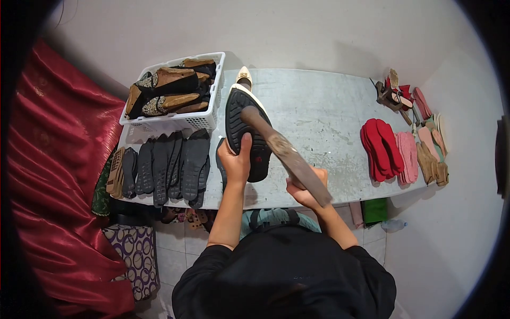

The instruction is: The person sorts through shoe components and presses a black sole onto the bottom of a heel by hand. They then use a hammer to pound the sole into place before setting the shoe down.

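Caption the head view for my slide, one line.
At a worn table, the left hand holds a black-soled shoe, underside showing, while the right hand grips a long brown tool over it.

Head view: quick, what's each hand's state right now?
Left hand: closed, holding a shoe with its black sole toward the camera.
Right hand: closed, holding a long brown tool.

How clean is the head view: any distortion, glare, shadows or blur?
Head view: the table looks bowed, the picture corners black; same view: sheen on the red curtain; same view: a soft shadow on the back wall; same view: the long tool in the right hand looks slightly soft, possibly from motion.
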`<state>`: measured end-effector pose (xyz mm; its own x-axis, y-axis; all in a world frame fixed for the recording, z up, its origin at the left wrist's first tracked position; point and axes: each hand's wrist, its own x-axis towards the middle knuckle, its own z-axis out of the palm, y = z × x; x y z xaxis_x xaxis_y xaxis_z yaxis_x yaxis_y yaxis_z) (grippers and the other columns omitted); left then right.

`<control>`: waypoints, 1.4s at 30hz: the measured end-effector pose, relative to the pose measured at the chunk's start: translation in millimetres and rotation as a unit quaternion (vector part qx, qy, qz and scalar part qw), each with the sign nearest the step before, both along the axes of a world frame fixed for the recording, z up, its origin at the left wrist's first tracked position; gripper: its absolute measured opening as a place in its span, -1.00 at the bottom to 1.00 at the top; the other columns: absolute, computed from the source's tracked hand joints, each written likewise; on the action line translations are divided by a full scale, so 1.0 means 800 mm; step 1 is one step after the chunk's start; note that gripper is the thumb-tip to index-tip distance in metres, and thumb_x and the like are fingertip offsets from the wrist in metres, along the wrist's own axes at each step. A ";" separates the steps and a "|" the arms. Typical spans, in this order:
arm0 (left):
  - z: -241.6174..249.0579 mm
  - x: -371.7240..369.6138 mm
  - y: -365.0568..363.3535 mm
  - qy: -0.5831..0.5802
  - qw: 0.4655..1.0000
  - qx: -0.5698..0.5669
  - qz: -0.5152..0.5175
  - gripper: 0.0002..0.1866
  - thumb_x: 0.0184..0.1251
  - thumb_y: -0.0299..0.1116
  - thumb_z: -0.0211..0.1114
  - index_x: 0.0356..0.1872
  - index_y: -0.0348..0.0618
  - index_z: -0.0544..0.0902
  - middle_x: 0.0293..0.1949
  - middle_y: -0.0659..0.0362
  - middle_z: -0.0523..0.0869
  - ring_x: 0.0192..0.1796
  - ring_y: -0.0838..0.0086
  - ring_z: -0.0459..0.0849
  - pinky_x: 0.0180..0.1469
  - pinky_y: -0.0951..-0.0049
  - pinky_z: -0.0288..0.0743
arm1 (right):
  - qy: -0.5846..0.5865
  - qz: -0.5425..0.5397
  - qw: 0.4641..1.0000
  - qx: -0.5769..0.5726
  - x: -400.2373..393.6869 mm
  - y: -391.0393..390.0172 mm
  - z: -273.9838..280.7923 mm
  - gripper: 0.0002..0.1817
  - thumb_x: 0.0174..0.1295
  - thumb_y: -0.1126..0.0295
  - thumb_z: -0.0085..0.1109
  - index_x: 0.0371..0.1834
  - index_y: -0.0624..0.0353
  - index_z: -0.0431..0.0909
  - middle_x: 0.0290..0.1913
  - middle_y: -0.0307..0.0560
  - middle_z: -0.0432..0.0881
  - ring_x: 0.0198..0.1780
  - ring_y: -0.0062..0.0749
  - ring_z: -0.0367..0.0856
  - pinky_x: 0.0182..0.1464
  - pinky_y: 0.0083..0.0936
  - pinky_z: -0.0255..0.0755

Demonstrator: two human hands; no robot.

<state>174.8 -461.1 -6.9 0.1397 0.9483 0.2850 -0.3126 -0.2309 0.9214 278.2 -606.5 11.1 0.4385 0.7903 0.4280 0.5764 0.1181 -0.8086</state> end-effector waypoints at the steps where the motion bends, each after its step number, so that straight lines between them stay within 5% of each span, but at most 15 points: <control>1: 0.003 -0.003 0.002 0.003 0.999 0.033 -0.011 -0.69 0.14 -0.24 0.31 -0.34 -0.36 0.60 -0.42 0.20 0.65 -0.36 0.61 0.54 -0.27 0.58 0.41 | 0.001 0.003 1.000 0.000 -0.001 0.002 -0.006 -0.75 -0.26 0.41 0.33 -0.49 0.25 0.52 -0.70 -0.09 0.42 -0.66 -0.61 0.35 -0.53 -0.63 0.31; 4: 0.010 -0.018 0.005 0.005 0.998 0.052 -0.040 -0.69 0.14 -0.26 0.32 -0.28 -0.37 0.59 -0.37 0.18 0.66 -0.34 0.59 0.55 -0.23 0.58 0.42 | 0.071 -0.002 0.997 0.040 -0.021 0.022 -0.002 -0.76 -0.26 0.45 0.32 -0.46 0.24 0.53 -0.68 -0.11 0.46 -0.65 -0.61 0.39 -0.52 -0.64 0.32; 12: 0.014 -0.049 0.025 -0.067 0.996 -0.005 -0.063 -0.72 0.17 -0.30 0.28 -0.22 -0.32 0.55 -0.29 0.20 0.61 -0.28 0.58 0.53 -0.17 0.56 0.40 | 0.050 -0.026 0.998 0.014 -0.055 0.030 0.020 -0.73 -0.27 0.49 0.28 -0.39 0.24 0.57 -0.64 -0.12 0.53 -0.60 -0.60 0.50 -0.48 -0.65 0.36; 13: 0.015 -0.049 0.028 -0.061 0.997 -0.007 -0.039 -0.72 0.16 -0.30 0.28 -0.26 -0.34 0.57 -0.32 0.20 0.62 -0.30 0.60 0.53 -0.20 0.58 0.40 | 0.044 -0.007 0.997 -0.060 -0.048 0.026 0.015 -0.72 -0.25 0.47 0.29 -0.36 0.25 0.56 -0.61 -0.10 0.55 -0.59 -0.60 0.52 -0.46 -0.66 0.37; 17: 0.009 -0.061 0.037 -0.075 0.997 -0.013 -0.010 -0.73 0.17 -0.30 0.27 -0.27 -0.36 0.58 -0.33 0.20 0.63 -0.30 0.61 0.52 -0.21 0.60 0.38 | 0.032 -0.013 0.999 -0.006 -0.070 0.021 0.011 -0.74 -0.24 0.46 0.28 -0.40 0.26 0.55 -0.63 -0.04 0.52 -0.60 -0.58 0.51 -0.50 -0.63 0.35; 21: 0.004 -0.074 0.041 -0.029 0.999 -0.014 0.007 -0.71 0.19 -0.28 0.27 -0.28 -0.37 0.57 -0.36 0.22 0.62 -0.32 0.62 0.50 -0.22 0.59 0.38 | 0.084 -0.002 0.991 -0.106 -0.083 0.020 0.006 -0.75 -0.26 0.44 0.29 -0.45 0.26 0.55 -0.65 -0.04 0.51 -0.61 -0.58 0.50 -0.52 -0.61 0.34; 24: -0.002 -0.080 0.040 -0.089 0.994 -0.059 0.012 -0.69 0.19 -0.25 0.27 -0.29 -0.37 0.57 -0.38 0.22 0.61 -0.33 0.62 0.49 -0.24 0.59 0.38 | 0.023 -0.027 0.999 0.016 -0.101 0.030 0.002 -0.77 -0.27 0.43 0.29 -0.50 0.26 0.54 -0.68 -0.06 0.49 -0.64 -0.59 0.44 -0.53 -0.60 0.33; 27: -0.005 -0.095 0.040 0.032 0.999 0.008 0.006 -0.69 0.20 -0.23 0.26 -0.29 -0.37 0.57 -0.39 0.22 0.61 -0.34 0.63 0.49 -0.25 0.59 0.37 | 0.070 -0.002 0.993 -0.097 -0.103 0.035 0.009 -0.77 -0.28 0.43 0.28 -0.49 0.27 0.54 -0.67 -0.08 0.51 -0.64 -0.60 0.45 -0.51 -0.61 0.35; 31: -0.005 -0.099 0.045 -0.037 0.999 -0.037 -0.002 -0.68 0.20 -0.22 0.27 -0.31 -0.36 0.57 -0.41 0.22 0.61 -0.35 0.63 0.48 -0.26 0.59 0.37 | 0.154 -0.001 0.988 -0.022 -0.118 0.039 0.008 -0.79 -0.25 0.46 0.24 -0.48 0.28 0.54 -0.67 -0.12 0.52 -0.62 -0.61 0.47 -0.50 -0.61 0.35; 34: -0.005 -0.111 0.044 0.041 0.999 0.002 -0.011 -0.69 0.21 -0.24 0.25 -0.29 -0.36 0.56 -0.39 0.23 0.60 -0.33 0.64 0.48 -0.24 0.60 0.37 | 0.165 -0.013 0.984 -0.071 -0.125 0.042 0.012 -0.81 -0.24 0.48 0.22 -0.47 0.27 0.55 -0.66 -0.14 0.53 -0.61 -0.62 0.48 -0.48 -0.63 0.36; 40: -0.008 -0.113 0.057 -0.073 0.997 -0.036 -0.018 -0.75 0.25 -0.31 0.20 -0.25 -0.35 0.55 -0.30 0.21 0.61 -0.26 0.63 0.49 -0.15 0.60 0.35 | 0.123 -0.039 0.992 -0.012 -0.135 0.037 0.004 -0.82 -0.23 0.47 0.24 -0.50 0.28 0.53 -0.66 -0.12 0.53 -0.62 -0.63 0.44 -0.50 -0.63 0.34; 42: 0.006 -0.113 0.059 -0.094 0.995 -0.041 0.012 -0.75 0.27 -0.31 0.19 -0.24 -0.35 0.54 -0.29 0.20 0.60 -0.25 0.62 0.49 -0.14 0.59 0.35 | 0.008 -0.030 0.998 -0.051 -0.134 0.034 0.001 -0.81 -0.22 0.46 0.26 -0.50 0.29 0.52 -0.67 -0.09 0.50 -0.63 -0.64 0.40 -0.51 -0.63 0.32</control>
<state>84.6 -413.9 -2.4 0.0677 0.9720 0.2251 -0.4773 -0.1665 0.8628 171.3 -578.9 12.3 0.4927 0.8013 0.3393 0.5676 -0.0004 -0.8233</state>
